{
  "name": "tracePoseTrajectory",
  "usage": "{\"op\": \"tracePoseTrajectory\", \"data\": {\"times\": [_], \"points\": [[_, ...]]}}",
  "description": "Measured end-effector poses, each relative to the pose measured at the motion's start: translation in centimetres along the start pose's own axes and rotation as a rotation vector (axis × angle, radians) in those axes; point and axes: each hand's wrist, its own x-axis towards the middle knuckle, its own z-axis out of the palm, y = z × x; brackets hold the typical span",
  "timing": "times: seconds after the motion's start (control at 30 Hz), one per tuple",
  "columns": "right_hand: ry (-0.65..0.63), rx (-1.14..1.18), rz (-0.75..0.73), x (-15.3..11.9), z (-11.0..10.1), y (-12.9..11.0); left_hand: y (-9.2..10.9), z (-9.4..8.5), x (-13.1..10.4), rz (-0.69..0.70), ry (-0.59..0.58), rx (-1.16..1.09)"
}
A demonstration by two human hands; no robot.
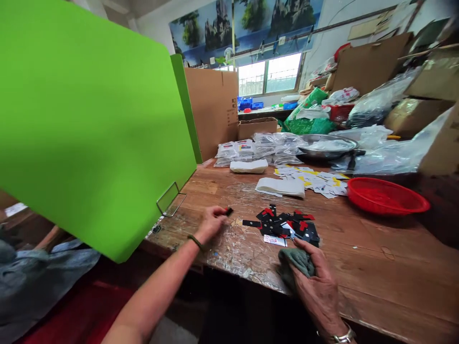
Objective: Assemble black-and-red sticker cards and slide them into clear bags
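Pinched in the fingers of my left hand (211, 223) is a small black piece (229, 211), held just above the worn table edge. My right hand (319, 284) is closed on a bunched grey-green cloth (297, 262). A pale or shiny bit shows by its fingertips, too small to make out. Just beyond the right hand lies a loose pile of black and red flat pieces (274, 223). A small white printed label (275, 240) lies at the pile's near side.
A large green panel (96, 119) stands at left, with a wire stand (170, 203) at its foot. Behind the pile are folded white strips (281, 187), scattered yellow-white cards (315, 180), clear bagged packs (265, 145), a red basin (387, 196) and a metal pan (328, 145).
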Motion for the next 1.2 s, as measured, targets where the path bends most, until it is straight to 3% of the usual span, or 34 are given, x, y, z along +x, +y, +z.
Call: {"op": "tracePoseTrajectory", "data": {"times": [0.1, 0.13, 0.17, 0.23, 0.3, 0.37, 0.43, 0.53, 0.6, 0.67, 0.73, 0.83, 0.93, 1.03, 1.2], "points": [[-0.07, 0.038, -0.024, -0.5, 1.9, -2.2, 1.9, 4.0, -6.4, 0.043, -0.153, -0.148], [-0.095, 0.067, -0.006, -0.7, 2.4, -2.8, 2.5, 4.9, -8.3, 0.111, -0.292, -0.303], [-0.118, 0.095, 0.017, -0.9, 2.7, -3.1, 2.9, 5.5, -9.9, 0.158, -0.331, -0.435], [-0.138, 0.143, 0.082, -0.7, 2.6, -3.3, 3.4, 5.8, -12.0, 0.117, -0.421, -0.561], [-0.101, 0.171, 0.168, 0.3, 1.2, -2.8, 3.5, 5.4, -12.5, 0.022, -0.459, -0.574], [-0.004, 0.157, 0.252, 2.1, -1.2, -2.0, 3.3, 5.1, -11.6, 0.011, -0.43, -0.509], [0.096, 0.101, 0.283, 4.2, -4.1, -1.3, 3.1, 5.4, -9.5, 0.125, -0.324, -0.397], [0.161, -0.062, 0.209, 7.2, -8.1, -0.1, 3.7, 7.0, -5.6, 0.293, -0.156, -0.223], [0.177, -0.215, 0.106, 8.5, -10.1, 1.4, 4.7, 8.4, -3.3, 0.325, -0.112, -0.119], [0.117, -0.386, -0.002, 9.4, -11.4, 3.4, 5.5, 9.5, -1.6, 0.342, -0.117, -0.003], [-0.054, -0.594, -0.064, 9.7, -12.4, 5.4, 5.7, 10.0, -0.5, 0.394, -0.154, 0.112], [-0.317, -0.876, -0.108, 9.5, -13.1, 6.8, 4.4, 9.4, 0.2, 0.555, -0.251, 0.236], [-0.457, -0.819, -0.205, 9.6, -11.7, 6.0, 2.3, 8.2, 0.1, 0.578, -0.342, 0.39], [-0.554, -0.666, -0.18, 9.9, -7.8, 5.0, 1.1, 7.8, 0.1, 0.5, -0.38, 0.559], [-0.475, -0.726, 0.021, 10.9, -0.8, 5.8, 1.4, 9.8, 0.4, 0.556, -0.348, 0.626]]}}
